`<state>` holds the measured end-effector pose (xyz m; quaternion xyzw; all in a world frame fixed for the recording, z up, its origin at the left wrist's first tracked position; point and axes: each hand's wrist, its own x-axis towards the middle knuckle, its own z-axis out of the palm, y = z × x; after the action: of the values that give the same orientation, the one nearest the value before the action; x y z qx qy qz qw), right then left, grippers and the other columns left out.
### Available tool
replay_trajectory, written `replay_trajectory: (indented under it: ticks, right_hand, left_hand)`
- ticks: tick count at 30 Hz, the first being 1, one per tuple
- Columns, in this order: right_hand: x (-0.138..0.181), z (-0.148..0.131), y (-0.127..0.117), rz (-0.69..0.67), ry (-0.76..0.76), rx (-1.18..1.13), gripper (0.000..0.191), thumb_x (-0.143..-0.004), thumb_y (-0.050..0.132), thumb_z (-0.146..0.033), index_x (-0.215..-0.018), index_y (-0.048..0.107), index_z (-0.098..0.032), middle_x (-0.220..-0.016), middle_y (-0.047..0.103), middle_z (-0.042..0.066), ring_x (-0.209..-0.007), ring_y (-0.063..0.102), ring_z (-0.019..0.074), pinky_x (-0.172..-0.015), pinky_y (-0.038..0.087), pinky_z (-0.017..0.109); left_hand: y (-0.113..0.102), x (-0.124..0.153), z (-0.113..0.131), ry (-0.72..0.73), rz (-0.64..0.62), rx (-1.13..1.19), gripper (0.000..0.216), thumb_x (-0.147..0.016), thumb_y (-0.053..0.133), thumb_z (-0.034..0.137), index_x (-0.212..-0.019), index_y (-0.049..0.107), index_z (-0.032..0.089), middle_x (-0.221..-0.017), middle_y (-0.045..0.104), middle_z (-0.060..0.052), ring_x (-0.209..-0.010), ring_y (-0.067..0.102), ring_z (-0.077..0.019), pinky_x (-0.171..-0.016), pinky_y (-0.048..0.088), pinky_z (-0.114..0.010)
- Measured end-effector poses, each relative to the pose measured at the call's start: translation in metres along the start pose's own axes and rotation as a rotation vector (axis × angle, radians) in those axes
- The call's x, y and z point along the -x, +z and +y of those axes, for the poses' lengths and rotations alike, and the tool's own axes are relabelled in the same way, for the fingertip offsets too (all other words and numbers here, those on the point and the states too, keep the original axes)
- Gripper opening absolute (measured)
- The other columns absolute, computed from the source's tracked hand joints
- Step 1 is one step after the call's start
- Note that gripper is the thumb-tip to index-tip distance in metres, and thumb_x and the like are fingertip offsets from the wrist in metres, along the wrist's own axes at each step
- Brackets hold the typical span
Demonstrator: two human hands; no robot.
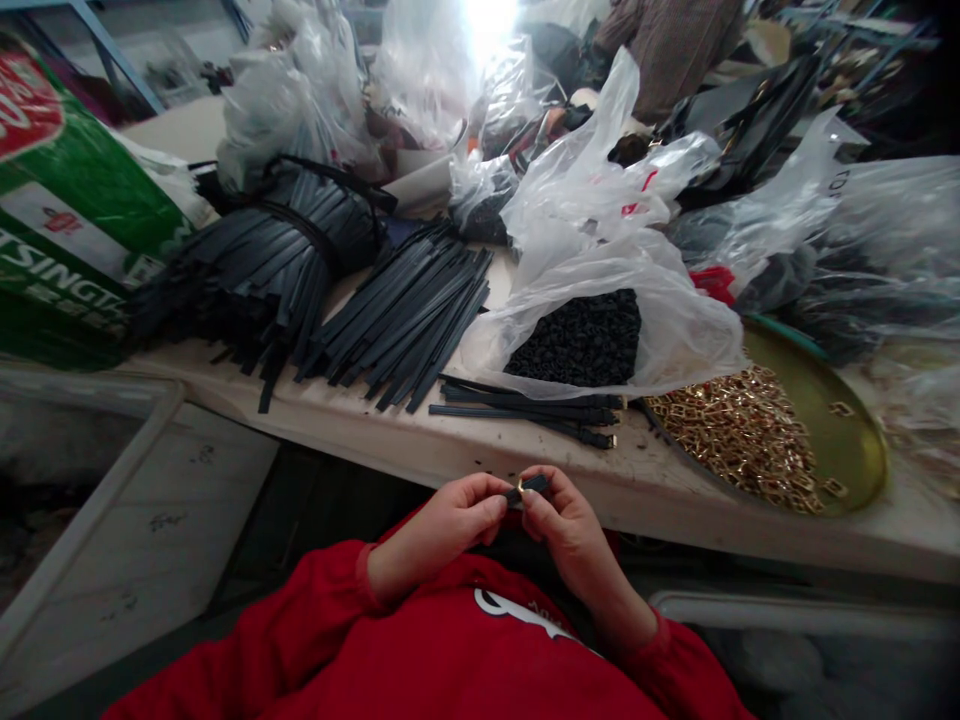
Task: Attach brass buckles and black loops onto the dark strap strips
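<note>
Just off the table's front edge, my left hand (474, 508) and my right hand (561, 512) meet, both pinching a black strap (534, 484) with a small gold buckle (520, 486) on it. Most of the strap is hidden by my fingers and body. On the table beyond lie a few black straps with buckles (555, 412) at their right ends. Behind these, an open plastic bag (697, 345) holds many small black loops (581, 340). A heap of gold buckles (750, 430) lies in a round tray (847, 430) on the right.
Loose black strips (405, 310) and a tied bundle of strips (247, 260) lie on the left of the table (360, 425). A green beer carton (67, 220) stands at far left. Clear plastic bags (300, 100) crowd the back. A white crate (135, 520) sits below, left.
</note>
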<state>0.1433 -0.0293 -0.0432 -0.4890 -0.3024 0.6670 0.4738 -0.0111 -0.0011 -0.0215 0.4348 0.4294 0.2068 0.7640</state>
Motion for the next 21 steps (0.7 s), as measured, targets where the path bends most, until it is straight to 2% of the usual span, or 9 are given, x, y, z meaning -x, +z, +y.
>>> replay_trajectory:
  ticks: [3, 8, 12, 16, 21]
  right_hand:
    - [-0.003, -0.002, -0.003, 0.035, 0.034, -0.135, 0.028, -0.07, 0.067, -0.033, -0.09, 0.052, -0.021, -0.061, 0.042, -0.007, -0.046, 0.033, 0.0045, -0.042, 0.024, 0.018]
    - [-0.005, -0.005, -0.005, -0.019, 0.205, -0.32, 0.024, -0.064, 0.072, -0.027, -0.079, 0.054, -0.019, -0.054, 0.038, -0.008, -0.045, 0.028, 0.0041, -0.043, 0.023, 0.017]
    - [-0.006, -0.003, -0.006, -0.006, 0.216, -0.341, 0.022, -0.064, 0.072, -0.025, -0.076, 0.054, -0.019, -0.055, 0.038, -0.008, -0.044, 0.024, 0.0037, -0.041, 0.018, 0.018]
    - [-0.006, -0.003, -0.005, 0.007, 0.225, -0.353, 0.023, -0.063, 0.072, -0.025, -0.075, 0.053, -0.02, -0.055, 0.038, -0.008, -0.044, 0.024, 0.004, -0.041, 0.018, 0.018]
    - [-0.004, -0.01, -0.006, -0.085, 0.295, -0.398, 0.022, -0.07, 0.065, -0.036, -0.075, 0.053, -0.017, -0.059, 0.043, -0.005, -0.046, 0.026, 0.004, -0.042, 0.019, 0.017]
  left_hand:
    - [-0.005, 0.001, 0.001, 0.02, -0.001, -0.094, 0.027, -0.081, 0.047, 0.03, -0.098, 0.056, 0.012, -0.055, 0.044, 0.006, -0.047, 0.035, -0.0051, -0.045, 0.026, -0.018]
    - [-0.01, 0.0, 0.001, 0.038, 0.056, -0.261, 0.029, -0.082, 0.044, 0.029, -0.102, 0.058, 0.013, -0.057, 0.046, 0.005, -0.049, 0.038, -0.0066, -0.047, 0.03, -0.018]
    - [-0.011, -0.001, 0.003, 0.027, 0.06, -0.333, 0.03, -0.082, 0.042, 0.029, -0.101, 0.058, 0.014, -0.057, 0.047, 0.005, -0.05, 0.039, -0.0075, -0.046, 0.03, -0.019]
    - [-0.013, 0.0, 0.005, 0.014, 0.064, -0.36, 0.029, -0.081, 0.043, 0.031, -0.099, 0.06, 0.014, -0.056, 0.046, 0.006, -0.049, 0.038, -0.0078, -0.045, 0.029, -0.019]
    - [-0.014, 0.0, 0.005, 0.028, 0.079, -0.417, 0.03, -0.081, 0.042, 0.031, -0.096, 0.061, 0.014, -0.062, 0.052, 0.003, -0.052, 0.041, -0.0087, -0.046, 0.031, -0.018]
